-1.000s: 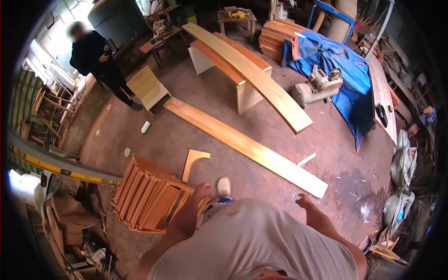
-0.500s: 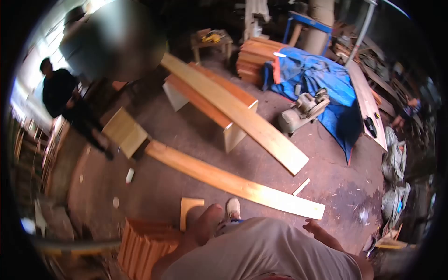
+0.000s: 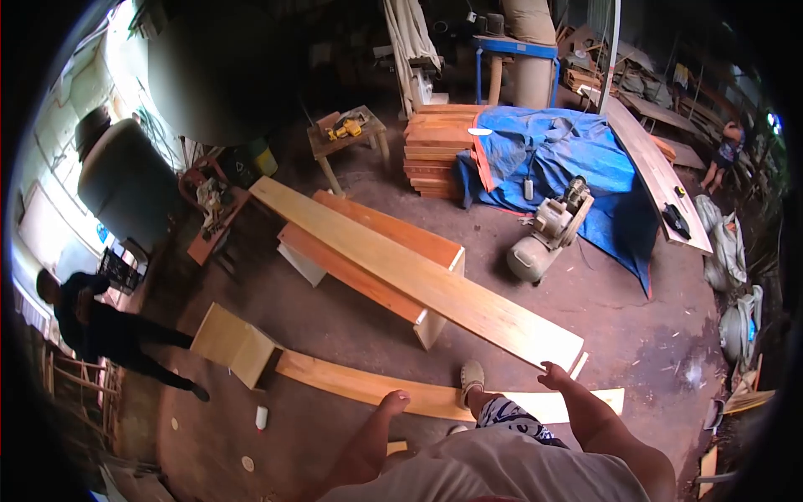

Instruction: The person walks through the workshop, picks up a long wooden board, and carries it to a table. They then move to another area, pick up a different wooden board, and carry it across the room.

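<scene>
My left hand [image 3: 394, 403] hangs in front of my body, loosely open with nothing in it, over the near edge of the long floor board [image 3: 343, 381]. My right hand [image 3: 553, 376] reaches forward, thumb and fingers apart. Its fingertips are right at the near end of a long pale plank [image 3: 418, 272] and overlap its edge in this view. That plank rests slantwise across an orange-brown wooden panel [image 3: 351, 272] on low supports. A thin wood strip [image 3: 580, 366] shows beside the plank's end. One of my feet [image 3: 473, 376] is over the floor board.
A wooden box [image 3: 234, 345] stands at the floor board's far end. An air compressor [image 3: 544, 238] sits before a blue tarp [image 3: 560, 159] and stacked boards [image 3: 439, 151]. A small table [image 3: 347, 138] holds a yellow power tool [image 3: 347, 127]. A person [image 3: 100, 326] stands left, another [image 3: 726, 155] far right.
My body has moved forward toward the planks, and the view has tilted up. My right hand has come from beside the floor board's end to the raised plank's near end.
</scene>
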Action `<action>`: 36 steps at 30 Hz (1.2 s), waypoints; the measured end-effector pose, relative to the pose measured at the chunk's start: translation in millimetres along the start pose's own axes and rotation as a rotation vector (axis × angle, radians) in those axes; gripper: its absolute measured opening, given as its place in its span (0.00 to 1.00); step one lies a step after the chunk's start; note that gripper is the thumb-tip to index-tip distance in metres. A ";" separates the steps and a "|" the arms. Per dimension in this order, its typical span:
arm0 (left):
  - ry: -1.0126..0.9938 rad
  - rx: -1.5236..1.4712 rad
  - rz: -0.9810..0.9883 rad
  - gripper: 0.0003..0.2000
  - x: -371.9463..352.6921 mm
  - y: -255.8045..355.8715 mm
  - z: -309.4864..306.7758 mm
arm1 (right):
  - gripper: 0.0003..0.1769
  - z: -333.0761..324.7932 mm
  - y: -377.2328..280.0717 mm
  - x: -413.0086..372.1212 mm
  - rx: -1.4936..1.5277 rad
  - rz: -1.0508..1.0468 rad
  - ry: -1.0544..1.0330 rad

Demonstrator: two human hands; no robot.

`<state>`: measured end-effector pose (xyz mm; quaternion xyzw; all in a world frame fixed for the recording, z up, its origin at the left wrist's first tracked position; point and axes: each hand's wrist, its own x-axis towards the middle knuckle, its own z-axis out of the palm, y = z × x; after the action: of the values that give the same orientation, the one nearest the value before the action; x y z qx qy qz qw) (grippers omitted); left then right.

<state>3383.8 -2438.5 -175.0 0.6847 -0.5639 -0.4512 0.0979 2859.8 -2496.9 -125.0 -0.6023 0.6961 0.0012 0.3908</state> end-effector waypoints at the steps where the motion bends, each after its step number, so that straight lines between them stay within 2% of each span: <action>1: -0.047 -0.039 -0.083 0.14 11.2 8.3 -11.9 | 0.37 -14.1 -24.8 10.4 0.079 0.068 -0.082; 2: -0.045 -0.027 -0.088 0.14 19.2 15.3 -24.2 | 0.37 -3.2 -21.9 37.0 0.091 0.065 -0.086; 4: -0.094 0.139 0.015 0.15 45.2 30.9 -55.4 | 0.39 15.4 -24.1 97.2 -0.044 0.019 0.128; 6: -0.077 0.107 0.018 0.16 62.1 37.7 -79.2 | 0.40 24.4 -46.7 131.4 -0.041 0.131 0.146; 8: -0.051 0.054 0.024 0.17 81.4 52.7 -100.2 | 0.41 12.4 -85.2 149.3 -0.074 0.198 -0.045; 10: -0.134 0.041 0.015 0.18 99.3 66.2 -127.4 | 0.41 18.9 -106.2 176.0 -0.097 0.101 -0.105; 12: -0.132 0.080 0.035 0.19 116.9 88.8 -154.4 | 0.40 11.6 -130.6 196.0 -0.084 0.008 -0.156; 14: -0.111 0.052 -0.122 0.20 131.1 105.9 -177.0 | 0.40 0.7 -153.9 214.2 -0.087 -0.070 -0.147; 18: -0.119 0.128 0.001 0.22 191.3 76.6 -211.8 | 0.40 -19.0 -187.3 259.0 -0.138 -0.132 -0.101; 19: -0.213 -0.144 -0.279 0.24 192.6 100.1 -235.9 | 0.40 -24.5 -195.5 270.0 -0.161 -0.129 -0.092; 20: -0.219 -0.165 -0.265 0.24 210.8 85.6 -243.4 | 0.40 -29.1 -203.7 279.9 -0.156 -0.100 -0.093; 23: -0.033 0.241 -0.057 0.29 279.6 29.6 -285.7 | 0.40 -40.5 -247.8 303.7 -0.150 -0.021 -0.074; 24: -0.038 0.231 -0.042 0.29 304.1 17.3 -305.0 | 0.40 -40.5 -272.0 309.8 -0.131 0.017 -0.065; 26: 0.209 0.395 -0.007 0.33 360.9 -8.4 -352.6 | 0.41 -27.5 -315.1 326.3 -0.087 0.100 -0.039; 28: 0.221 0.443 0.049 0.35 424.1 -39.2 -405.7 | 0.40 6.9 -354.3 347.5 -0.102 0.017 0.077; 29: 0.259 0.474 0.100 0.36 459.5 -51.0 -439.2 | 0.41 26.6 -381.3 355.8 -0.047 0.134 0.021; 30: 0.243 0.474 0.120 0.36 491.1 -62.1 -472.3 | 0.42 40.6 -406.0 358.0 0.006 0.254 -0.033; 31: 0.203 0.519 0.136 0.38 519.3 -65.5 -497.3 | 0.42 73.0 -418.3 363.1 -0.040 0.274 -0.034; 33: 0.162 0.633 0.199 0.43 563.0 -85.6 -522.3 | 0.42 106.7 -465.6 362.4 -0.153 0.121 -0.324; 34: 0.135 0.628 0.207 0.43 579.5 -92.0 -533.5 | 0.43 116.4 -495.6 365.7 -0.270 -0.028 -0.308; 36: 0.047 0.697 0.183 0.47 604.1 -110.3 -557.5 | 0.44 123.5 -559.1 384.3 -0.130 0.078 -0.278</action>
<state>3839.3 -3129.3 -232.6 0.6340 -0.7404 -0.2052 -0.0885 3408.0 -2914.0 -158.2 -0.5927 0.6568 0.1445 0.4432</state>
